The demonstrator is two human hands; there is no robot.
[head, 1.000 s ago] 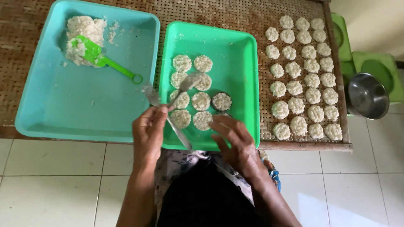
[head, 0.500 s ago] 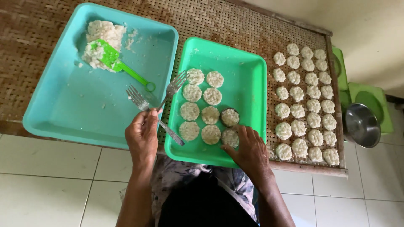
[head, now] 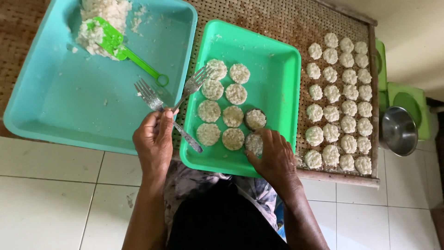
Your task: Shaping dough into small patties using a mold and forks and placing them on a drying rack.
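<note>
Rice patties (head: 233,109) are filling the green tray (head: 282,69); many are drying at three o'clock on the woven mat (head: 277,18). Left hand (head: 155,141) is gripping two forks (head: 173,99), right hand (head: 276,157) fingers pressing a patty; loose rice (head: 101,18) is remaining at eleven o'clock.

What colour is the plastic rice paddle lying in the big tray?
The flat plastic rice paddle is bright green, seen in the head view.

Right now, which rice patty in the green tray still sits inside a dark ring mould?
The patty in the ring, rightmost of the middle row, just above the right hand. Only it has a dark rim; the other patties lie bare.
</note>
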